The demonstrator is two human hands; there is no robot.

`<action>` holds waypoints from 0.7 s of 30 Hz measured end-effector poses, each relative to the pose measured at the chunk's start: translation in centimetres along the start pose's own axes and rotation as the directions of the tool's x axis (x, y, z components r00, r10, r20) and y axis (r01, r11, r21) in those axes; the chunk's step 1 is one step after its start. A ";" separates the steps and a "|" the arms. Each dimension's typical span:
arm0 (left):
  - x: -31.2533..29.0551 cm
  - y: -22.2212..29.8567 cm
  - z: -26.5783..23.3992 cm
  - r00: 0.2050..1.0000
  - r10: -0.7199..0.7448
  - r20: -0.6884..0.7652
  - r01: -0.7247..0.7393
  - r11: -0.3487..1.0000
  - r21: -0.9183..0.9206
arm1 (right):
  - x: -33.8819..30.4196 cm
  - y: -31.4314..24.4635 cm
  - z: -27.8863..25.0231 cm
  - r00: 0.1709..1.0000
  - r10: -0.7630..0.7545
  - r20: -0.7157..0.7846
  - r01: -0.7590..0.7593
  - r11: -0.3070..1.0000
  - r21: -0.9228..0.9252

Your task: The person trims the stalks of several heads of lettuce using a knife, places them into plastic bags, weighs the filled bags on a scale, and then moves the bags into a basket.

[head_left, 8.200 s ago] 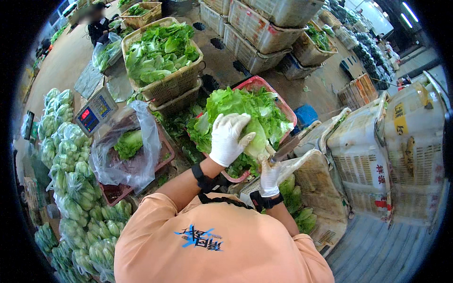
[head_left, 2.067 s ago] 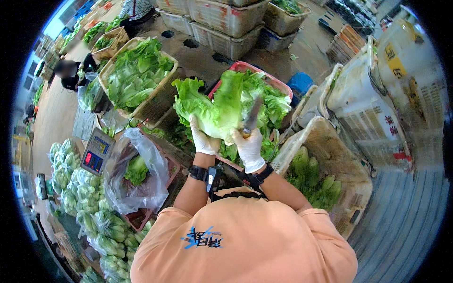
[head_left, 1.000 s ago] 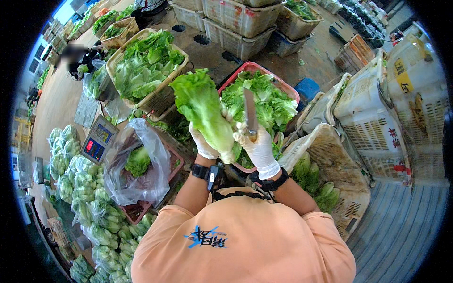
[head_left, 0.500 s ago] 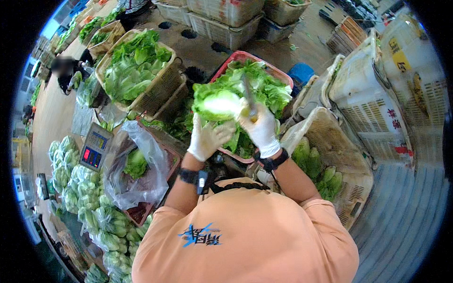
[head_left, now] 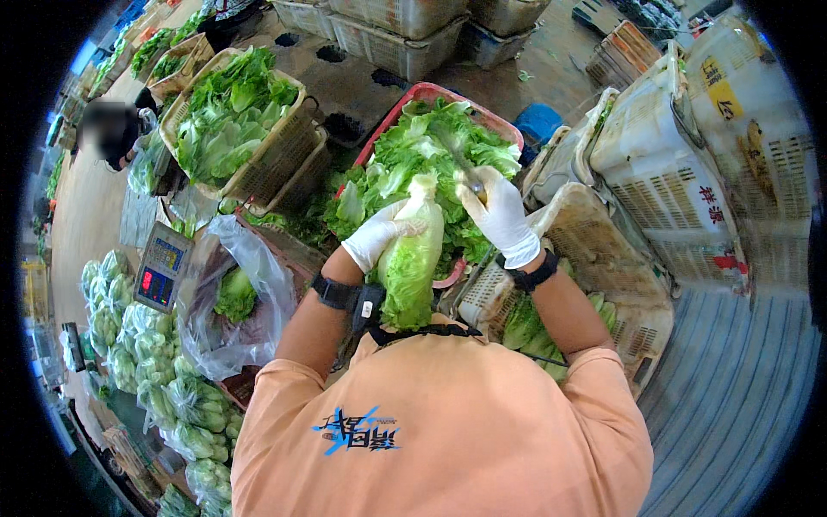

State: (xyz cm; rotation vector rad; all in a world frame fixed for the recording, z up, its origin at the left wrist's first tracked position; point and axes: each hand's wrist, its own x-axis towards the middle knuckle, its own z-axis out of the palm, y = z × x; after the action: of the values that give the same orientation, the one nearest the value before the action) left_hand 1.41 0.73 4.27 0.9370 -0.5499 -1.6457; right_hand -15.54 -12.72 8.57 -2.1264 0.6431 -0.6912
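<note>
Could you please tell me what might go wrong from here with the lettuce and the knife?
The knife, in the right hand, has a bare blade and is not far from the left hand, so a slip might cut through the thin-looking glove.
The lettuce head is held by the left hand alone, leafy end toward the shirt, so it could slip and drop.

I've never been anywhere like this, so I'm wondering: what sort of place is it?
Probably a vegetable packing shed or wholesale market, though I can't tell which. Clues are the pile of bagged leafy greens, the digital scale display and the stacked plastic crates.
</note>
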 end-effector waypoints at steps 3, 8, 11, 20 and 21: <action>0.0 -0.6 0.3 0.998 -0.036 -0.053 0.036 0.999 0.006 | -1.0 0.6 -0.8 0.965 -0.257 0.050 0.257 0.895 -0.363; 0.5 -0.8 0.7 0.998 -0.060 -0.033 0.065 0.985 0.160 | -1.2 0.5 -0.1 0.921 -0.360 0.149 0.384 0.774 -0.503; 0.4 -0.9 0.7 0.997 -0.040 -0.072 0.051 0.984 0.168 | -1.2 0.7 0.0 0.923 -0.348 0.164 0.382 0.772 -0.508; -1.8 -0.6 2.0 0.890 0.346 -0.296 -0.145 0.832 0.535 | -1.9 12.5 -0.3 0.864 0.352 0.359 0.120 0.549 -0.827; -1.9 -0.6 1.6 0.889 0.351 -0.294 -0.146 0.825 0.546 | -2.2 14.3 -0.9 0.841 0.440 0.315 0.004 0.577 -0.817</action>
State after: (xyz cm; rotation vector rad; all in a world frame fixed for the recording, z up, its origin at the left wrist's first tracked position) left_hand -0.03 2.54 5.33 1.4696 -0.8205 -1.0395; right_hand -20.70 -19.73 -3.03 -2.7931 1.0395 0.4270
